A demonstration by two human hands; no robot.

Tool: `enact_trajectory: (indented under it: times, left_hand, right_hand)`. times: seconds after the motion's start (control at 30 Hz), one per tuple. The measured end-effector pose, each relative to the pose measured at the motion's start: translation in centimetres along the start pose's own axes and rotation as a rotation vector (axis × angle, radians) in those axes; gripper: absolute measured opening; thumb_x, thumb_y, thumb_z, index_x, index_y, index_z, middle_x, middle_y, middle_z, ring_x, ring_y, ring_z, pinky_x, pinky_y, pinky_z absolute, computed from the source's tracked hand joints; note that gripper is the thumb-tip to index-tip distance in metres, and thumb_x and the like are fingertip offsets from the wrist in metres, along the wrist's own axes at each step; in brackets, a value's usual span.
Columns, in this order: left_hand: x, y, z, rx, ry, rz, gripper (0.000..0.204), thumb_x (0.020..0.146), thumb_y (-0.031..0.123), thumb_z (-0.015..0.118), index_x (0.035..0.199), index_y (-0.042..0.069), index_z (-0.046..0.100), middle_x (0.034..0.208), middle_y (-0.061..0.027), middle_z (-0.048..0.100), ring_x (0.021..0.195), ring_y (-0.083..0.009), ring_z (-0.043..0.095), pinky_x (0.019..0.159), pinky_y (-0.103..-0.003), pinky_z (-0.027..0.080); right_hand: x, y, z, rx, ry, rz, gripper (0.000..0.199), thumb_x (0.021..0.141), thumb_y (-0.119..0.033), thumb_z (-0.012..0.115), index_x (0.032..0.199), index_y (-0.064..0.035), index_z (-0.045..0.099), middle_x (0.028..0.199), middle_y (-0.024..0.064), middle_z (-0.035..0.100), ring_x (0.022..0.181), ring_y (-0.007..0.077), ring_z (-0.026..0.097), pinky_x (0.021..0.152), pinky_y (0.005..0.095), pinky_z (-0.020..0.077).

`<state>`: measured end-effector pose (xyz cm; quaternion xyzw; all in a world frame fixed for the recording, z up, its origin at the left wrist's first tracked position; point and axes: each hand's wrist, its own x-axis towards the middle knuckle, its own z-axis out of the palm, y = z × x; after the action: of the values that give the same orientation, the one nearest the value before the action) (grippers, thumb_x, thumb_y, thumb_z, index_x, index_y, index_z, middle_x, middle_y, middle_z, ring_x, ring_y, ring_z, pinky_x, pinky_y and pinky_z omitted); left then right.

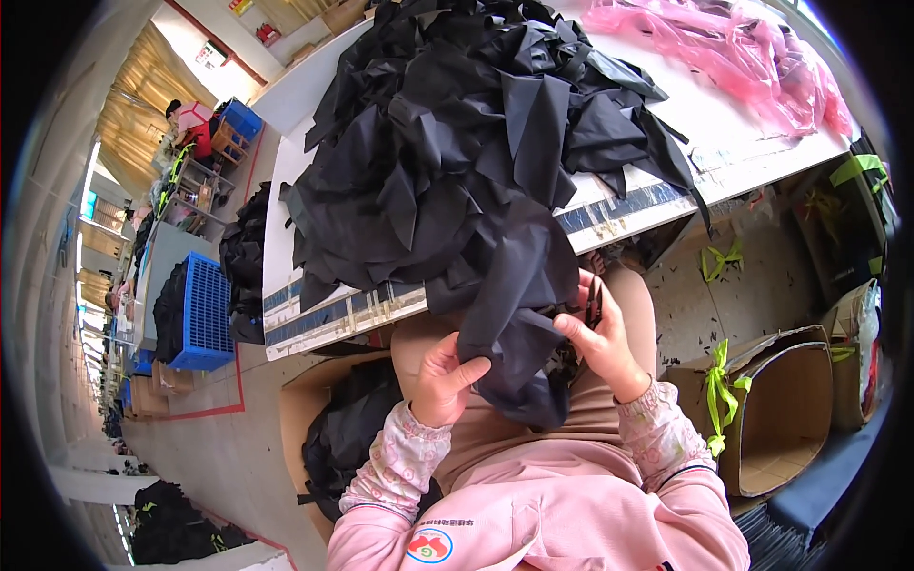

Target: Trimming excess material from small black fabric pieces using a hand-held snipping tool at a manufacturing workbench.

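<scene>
A piece of black fabric [514,314] hangs over my lap, between my two hands. My left hand [447,381] pinches its lower left side, thumb on top. On the other side my right hand [606,341] is closed at the fabric's right edge, with the thumb pressing toward it. A thin dark loop [594,303] shows by the right fingers; whether it is a tool handle or a strip I cannot tell. The top of the piece meets a large heap of black fabric pieces [428,143] on the white table [714,171].
A pink plastic bag [724,57] lies at the table's far right. An open cardboard box [781,419] stands right of me; another box [295,409] with black fabric is at my left. A blue crate [208,314] stands farther left. Dark scraps litter the floor.
</scene>
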<state>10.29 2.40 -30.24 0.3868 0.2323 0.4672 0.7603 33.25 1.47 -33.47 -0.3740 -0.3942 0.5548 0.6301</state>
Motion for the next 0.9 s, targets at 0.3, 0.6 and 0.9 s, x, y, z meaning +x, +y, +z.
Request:
enact_trajectory:
  times: [0.3,0.6,0.9]
  left_hand:
    - [-0.4,0.1,0.3,-0.21,-0.109,-0.176,0.05,0.08,-0.008,0.05,0.13,-0.001,0.05,0.125,-0.012,0.059,0.113,-0.024,0.058,0.101,-0.037,0.042]
    - [0.6,-0.5,-1.5,0.236,0.151,0.136,0.039,0.081,-0.01,0.065,0.117,0.001,0.059,0.11,-0.0064,0.065,0.098,-0.0143,0.061,0.092,-0.029,0.046]
    - [0.8,0.5,1.5,0.403,0.133,0.218,0.036,0.084,-0.008,0.064,0.118,0.0,0.056,0.109,-0.0079,0.062,0.093,-0.0117,0.06,0.088,-0.025,0.047]
  right_hand:
    - [0.4,-0.6,0.6,-0.043,-0.22,-0.113,0.04,0.083,-0.004,0.072,0.119,-0.0005,0.056,0.099,-0.0016,0.064,0.08,0.002,0.052,0.073,0.0189,0.0444]
    - [-0.9,-5.0,0.0,-0.01,0.046,0.121,0.028,0.088,-0.003,0.066,0.113,0.0004,0.056,0.094,0.0015,0.063,0.086,0.0057,0.059,0.076,0.0205,0.049]
    - [-1.8,-4.8,0.0,-0.216,0.149,-0.064,0.043,0.088,-0.001,0.065,0.126,0.0034,0.047,0.109,0.0047,0.058,0.096,0.008,0.057,0.084,0.0214,0.0473]
